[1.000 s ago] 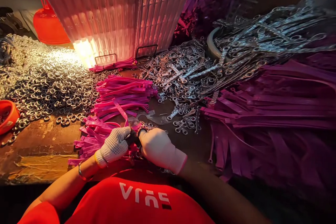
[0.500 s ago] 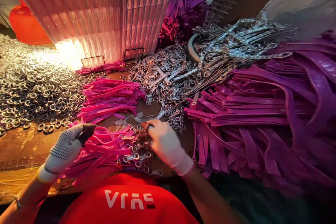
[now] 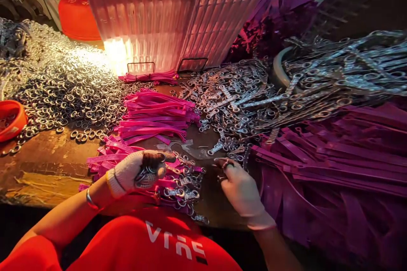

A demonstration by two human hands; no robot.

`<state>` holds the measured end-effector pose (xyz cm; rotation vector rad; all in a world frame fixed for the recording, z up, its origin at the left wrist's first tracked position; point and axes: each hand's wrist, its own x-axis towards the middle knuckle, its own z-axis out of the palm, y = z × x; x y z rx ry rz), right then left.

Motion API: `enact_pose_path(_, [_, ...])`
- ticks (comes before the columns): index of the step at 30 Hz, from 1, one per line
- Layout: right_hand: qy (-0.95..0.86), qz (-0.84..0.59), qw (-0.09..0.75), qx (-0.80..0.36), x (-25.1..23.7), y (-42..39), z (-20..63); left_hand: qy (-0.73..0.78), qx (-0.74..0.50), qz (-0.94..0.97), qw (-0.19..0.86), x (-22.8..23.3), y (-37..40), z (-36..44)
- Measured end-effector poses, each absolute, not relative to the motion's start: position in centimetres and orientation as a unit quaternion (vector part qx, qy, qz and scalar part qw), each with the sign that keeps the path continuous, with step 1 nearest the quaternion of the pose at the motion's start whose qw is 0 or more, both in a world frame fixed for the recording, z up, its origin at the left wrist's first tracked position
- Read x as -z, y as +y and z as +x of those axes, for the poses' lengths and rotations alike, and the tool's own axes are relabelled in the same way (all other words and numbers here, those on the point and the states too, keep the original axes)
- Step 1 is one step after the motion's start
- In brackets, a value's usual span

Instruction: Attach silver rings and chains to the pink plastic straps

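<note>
1. Metal clasps (image 3: 227, 103) lay heaped just beyond the right hand (image 3: 240, 186), fingers pinched on one small clasp
2. Left hand (image 3: 140, 173) curled on the pink straps (image 3: 178, 182) beside it
3. Best kept pinch tight, strap end steady

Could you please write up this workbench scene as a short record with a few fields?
left hand: gloved, resting on pink straps fitted with clips, a metal part in its palm
right hand: gloved, pinching a small metal piece
rings: heaped at left
clips: piled at centre
loose straps: stacked between the heaps
purple straps: heaped at right
table: worn wood
</note>
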<state>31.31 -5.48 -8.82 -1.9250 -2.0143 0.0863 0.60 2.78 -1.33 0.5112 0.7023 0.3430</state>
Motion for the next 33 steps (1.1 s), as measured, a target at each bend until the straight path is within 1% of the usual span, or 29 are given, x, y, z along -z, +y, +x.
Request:
enact_pose_path(3, [-0.697,-0.623,0.328,-0.139,6.3,-4.7,27.1,0.376,-0.18,0.349,0.839,0.8,2.1,0.8])
enact_pose_path(5, [-0.693,-0.583,0.374,-0.199,3.8,-4.0,24.0,0.402,-0.186,0.441,0.78,0.5,1.9,0.8])
enact_pose_path(8, [-0.723,-0.531,0.374,-0.234,0.6,-2.5,20.2,0.408,-0.181,0.56,0.698,0.3,2.0,0.9])
enact_pose_path(10, [-0.76,-0.488,0.349,-0.251,-0.4,-1.7,18.9,0.39,-0.179,0.597,0.678,0.0,2.1,0.9])
enact_pose_path(12, [-0.775,-0.47,0.332,-0.263,-0.5,-1.2,18.5,0.382,-0.176,0.579,0.698,-0.3,2.1,0.8])
enact_pose_path(15, [-0.736,-0.508,0.352,-0.279,0.2,-1.1,18.5,0.381,-0.155,0.482,0.774,-0.4,1.9,0.5])
enact_pose_path(17, [-0.712,-0.528,0.36,-0.29,0.6,-1.3,18.4,0.378,-0.145,0.443,0.8,-0.2,1.7,0.2])
enact_pose_path(21, [-0.742,-0.503,0.329,-0.297,0.6,-1.5,18.1,0.395,-0.151,0.472,0.774,0.2,1.7,-0.2])
enact_pose_path(23, [-0.735,-0.492,0.326,-0.335,0.5,-1.5,17.9,0.405,-0.149,0.483,0.762,0.1,1.7,-0.2])
enact_pose_path(24, [-0.711,-0.496,0.338,-0.366,0.5,-1.4,17.7,0.402,-0.149,0.478,0.767,0.1,1.7,-0.2])
enact_pose_path(26, [-0.627,-0.521,0.4,-0.419,0.7,-1.3,17.2,0.381,-0.168,0.443,0.794,0.2,1.6,0.0])
enact_pose_path(28, [-0.523,-0.543,0.482,-0.446,1.2,-1.3,16.4,0.356,-0.215,0.396,0.818,0.7,1.2,0.4])
enact_pose_path(30, [-0.448,-0.549,0.54,-0.454,1.7,-1.4,15.6,0.346,-0.277,0.362,0.82,1.6,0.7,0.9])
enact_pose_path(33, [-0.424,-0.554,0.558,-0.45,2.5,-1.6,14.9,0.357,-0.345,0.337,0.8,2.8,-0.1,1.6])
